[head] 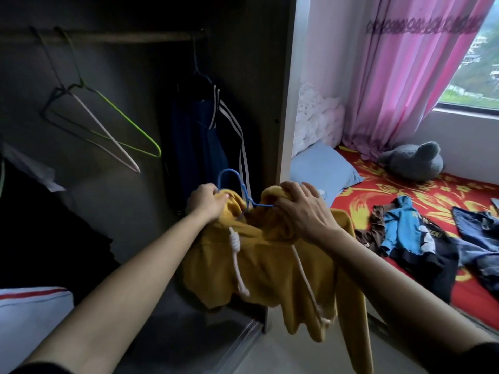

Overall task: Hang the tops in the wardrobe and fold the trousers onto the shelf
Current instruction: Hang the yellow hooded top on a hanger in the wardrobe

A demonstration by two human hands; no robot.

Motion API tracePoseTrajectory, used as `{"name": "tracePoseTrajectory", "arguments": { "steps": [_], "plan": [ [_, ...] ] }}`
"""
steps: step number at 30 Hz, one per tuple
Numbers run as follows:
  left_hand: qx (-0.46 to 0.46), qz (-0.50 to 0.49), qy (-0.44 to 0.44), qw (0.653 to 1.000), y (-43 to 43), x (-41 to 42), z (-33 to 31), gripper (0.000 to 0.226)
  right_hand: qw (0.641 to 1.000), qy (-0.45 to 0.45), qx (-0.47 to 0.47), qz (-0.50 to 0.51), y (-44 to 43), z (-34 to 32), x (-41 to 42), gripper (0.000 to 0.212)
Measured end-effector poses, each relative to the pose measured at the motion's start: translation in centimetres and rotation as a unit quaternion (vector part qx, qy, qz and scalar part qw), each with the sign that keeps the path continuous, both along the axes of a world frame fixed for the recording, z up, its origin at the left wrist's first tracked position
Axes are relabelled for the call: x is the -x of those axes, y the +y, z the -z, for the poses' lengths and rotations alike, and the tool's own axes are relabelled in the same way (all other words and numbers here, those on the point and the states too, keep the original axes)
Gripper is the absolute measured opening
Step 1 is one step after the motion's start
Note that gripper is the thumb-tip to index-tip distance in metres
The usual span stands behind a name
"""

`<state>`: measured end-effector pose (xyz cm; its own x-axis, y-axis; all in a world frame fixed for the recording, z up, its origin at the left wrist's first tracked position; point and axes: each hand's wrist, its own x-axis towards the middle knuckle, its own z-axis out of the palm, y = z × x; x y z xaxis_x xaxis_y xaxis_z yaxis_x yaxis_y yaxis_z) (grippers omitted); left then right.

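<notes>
Rail (108,37), wardrobe top: spare hangers (108,125); dark striped top (205,136) hung; left hand (206,202) pinching yellow hoodie (259,263) collar; blue hanger (244,194) half seated inside; right hand (299,211) gripping other shoulder; likely next: hook onto rail; bed (378,190): clothes (421,238) waiting.

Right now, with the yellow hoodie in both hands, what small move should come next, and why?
Probably lift the blue hanger up to the rail and hook it on. The yellow hoodie already looks seated on it, with the left hand and right hand gripping its shoulders, and the rail has bare space between the empty hangers and the dark striped jacket.
</notes>
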<state>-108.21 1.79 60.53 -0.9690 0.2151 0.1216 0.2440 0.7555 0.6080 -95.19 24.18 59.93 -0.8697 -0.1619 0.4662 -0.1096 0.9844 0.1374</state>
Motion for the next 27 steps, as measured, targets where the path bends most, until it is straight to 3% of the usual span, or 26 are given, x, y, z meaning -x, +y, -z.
{"name": "tracePoseTrajectory", "arguments": {
  "steps": [1,3,6,9,12,17,20,23,27],
  "plan": [
    [-0.068,-0.02,0.017,0.997,0.2,0.1,-0.2,0.019,0.999,-0.013,-0.021,0.024,0.4,0.0,0.2,0.043],
    [-0.121,-0.009,0.047,0.991,0.4,0.3,-0.7,0.018,0.998,0.003,-0.025,0.055,0.8,0.3,0.0,0.048],
    [-0.231,0.011,0.069,0.97,0.5,0.5,-1.6,0.018,0.993,0.082,0.044,0.077,0.6,0.2,-0.2,0.027],
    [-0.334,0.043,0.038,0.941,0.4,0.3,-3.1,0.021,0.99,0.025,0.128,0.045,0.4,-1.2,0.8,0.03],
    [-0.3,0.123,0.041,0.945,0.1,-0.1,-3.4,0.026,0.99,0.014,0.143,0.002,0.4,-2.1,1.3,0.039],
    [-0.167,0.249,-0.061,0.952,-2.1,0.5,-3.3,0.054,0.99,0.049,0.13,-0.007,-2.1,-3.1,1.7,0.03],
    [-0.1,0.277,-0.04,0.955,-3.6,1.9,-2.5,0.041,0.994,0.056,0.096,0.02,-2.9,-3.4,2.0,0.032],
    [-0.129,0.248,0.001,0.96,-4.1,2.4,-2.2,0.022,0.992,0.077,0.06,0.074,-3.2,-4.1,2.4,0.03],
    [-0.204,0.231,0.036,0.951,-2.8,2.1,-4.3,0.015,0.99,0.103,0.039,0.091,-3.5,-6.9,2.2,0.031]
  ]
}}
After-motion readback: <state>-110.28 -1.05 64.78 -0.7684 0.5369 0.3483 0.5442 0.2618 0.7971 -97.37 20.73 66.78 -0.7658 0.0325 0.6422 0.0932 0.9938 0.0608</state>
